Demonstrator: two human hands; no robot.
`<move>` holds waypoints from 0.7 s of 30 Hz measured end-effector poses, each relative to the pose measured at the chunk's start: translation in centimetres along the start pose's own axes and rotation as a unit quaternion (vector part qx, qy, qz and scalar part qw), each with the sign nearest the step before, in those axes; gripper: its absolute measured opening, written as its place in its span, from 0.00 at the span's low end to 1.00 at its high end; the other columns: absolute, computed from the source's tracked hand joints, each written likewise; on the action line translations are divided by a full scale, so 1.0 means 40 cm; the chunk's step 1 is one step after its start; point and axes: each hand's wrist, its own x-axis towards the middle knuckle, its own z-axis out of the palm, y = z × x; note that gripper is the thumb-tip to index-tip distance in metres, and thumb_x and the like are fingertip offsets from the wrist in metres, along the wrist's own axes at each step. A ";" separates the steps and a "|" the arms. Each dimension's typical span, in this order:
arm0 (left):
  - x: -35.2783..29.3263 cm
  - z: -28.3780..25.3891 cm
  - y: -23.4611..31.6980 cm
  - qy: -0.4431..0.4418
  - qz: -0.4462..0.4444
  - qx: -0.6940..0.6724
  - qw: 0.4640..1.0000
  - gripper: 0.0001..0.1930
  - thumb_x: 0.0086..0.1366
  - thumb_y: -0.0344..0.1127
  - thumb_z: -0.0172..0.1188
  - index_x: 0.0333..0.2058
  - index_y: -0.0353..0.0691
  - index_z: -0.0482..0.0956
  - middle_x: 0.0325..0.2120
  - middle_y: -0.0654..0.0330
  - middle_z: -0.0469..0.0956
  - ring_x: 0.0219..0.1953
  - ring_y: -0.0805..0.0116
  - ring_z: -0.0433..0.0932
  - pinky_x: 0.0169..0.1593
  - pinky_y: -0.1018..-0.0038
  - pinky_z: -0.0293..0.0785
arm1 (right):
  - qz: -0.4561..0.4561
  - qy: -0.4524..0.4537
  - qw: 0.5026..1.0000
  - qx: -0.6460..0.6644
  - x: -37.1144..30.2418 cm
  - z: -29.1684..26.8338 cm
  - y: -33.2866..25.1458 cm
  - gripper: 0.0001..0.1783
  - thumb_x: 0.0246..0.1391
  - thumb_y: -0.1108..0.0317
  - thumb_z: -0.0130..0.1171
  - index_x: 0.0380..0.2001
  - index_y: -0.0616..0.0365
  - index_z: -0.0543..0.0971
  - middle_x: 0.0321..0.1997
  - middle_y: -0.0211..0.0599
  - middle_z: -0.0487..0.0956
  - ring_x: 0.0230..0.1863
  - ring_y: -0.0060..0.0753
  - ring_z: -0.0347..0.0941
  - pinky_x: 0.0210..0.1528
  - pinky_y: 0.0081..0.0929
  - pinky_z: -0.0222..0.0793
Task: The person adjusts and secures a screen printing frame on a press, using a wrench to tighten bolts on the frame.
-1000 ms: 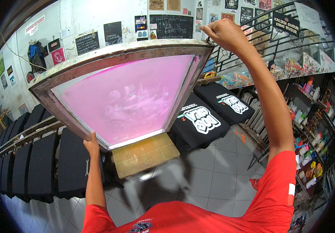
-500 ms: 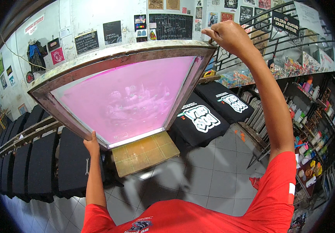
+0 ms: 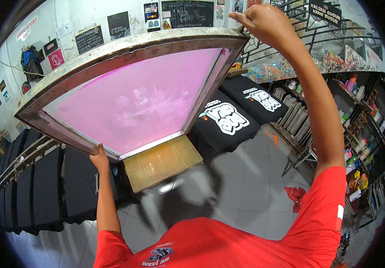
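Pink screen frame [image 3: 127, 100] is up and tilted: left hand [image 3: 100, 161] has its fingers grasping the left edge, right hand [image 3: 267, 21] looks clenched on the far right corner. I'd match both grips so it won't twist. Yellowish board [image 3: 163, 161] sits just right of the left fingers, printed black shirts [image 3: 228, 118] below the right ones.

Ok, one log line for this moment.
framed pink screen: tilted | left hand: grip on its left edge | right hand: at far right corner, grip unclear | yellow board: below, in view
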 end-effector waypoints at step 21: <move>-0.004 -0.026 -0.186 -0.011 0.119 -0.054 0.991 0.30 0.56 0.52 0.63 0.41 0.24 0.72 0.39 0.49 0.75 0.41 0.62 0.72 0.47 0.70 0.66 | -0.129 -0.060 0.989 0.038 -0.200 -0.079 0.048 0.18 0.55 0.57 0.52 0.25 0.63 0.79 0.21 0.49 0.75 0.26 0.52 0.72 0.31 0.43 0.66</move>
